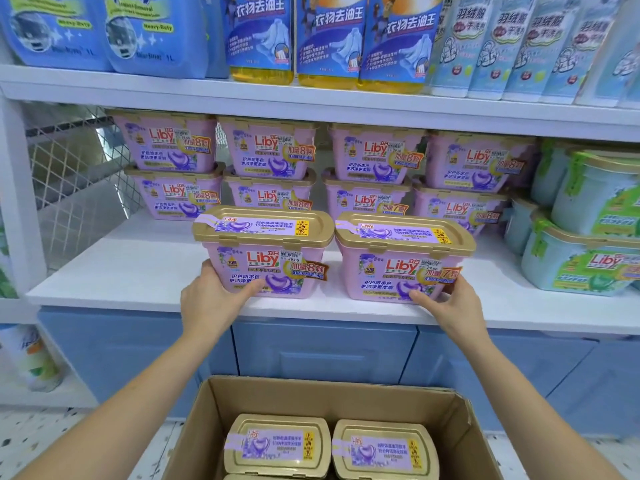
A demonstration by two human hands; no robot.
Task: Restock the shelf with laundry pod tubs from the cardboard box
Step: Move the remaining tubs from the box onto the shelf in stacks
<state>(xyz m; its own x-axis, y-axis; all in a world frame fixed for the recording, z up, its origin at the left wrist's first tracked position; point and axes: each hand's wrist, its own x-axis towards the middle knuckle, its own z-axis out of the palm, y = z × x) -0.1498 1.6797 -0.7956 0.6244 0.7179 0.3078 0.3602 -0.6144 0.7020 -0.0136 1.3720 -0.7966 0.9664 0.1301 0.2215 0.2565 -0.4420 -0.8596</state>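
Two pink laundry pod tubs with gold lids stand side by side at the front of the white shelf [104,271]. My left hand [211,299] grips the lower left corner of the left tub [266,251]. My right hand [450,303] grips the lower right corner of the right tub [401,261]. Both tubs rest on the shelf board. Behind them, several identical tubs [270,150] are stacked two high. Below, an open cardboard box [214,410] on the floor holds more tubs [277,445], gold lids up.
Green and pale blue tubs [588,220] fill the shelf's right end. Detergent bottles [329,36] line the shelf above. A wire mesh panel [69,161] closes the left side. Blue cabinet doors [325,351] sit under the shelf. Bare shelf board lies left of the front tubs.
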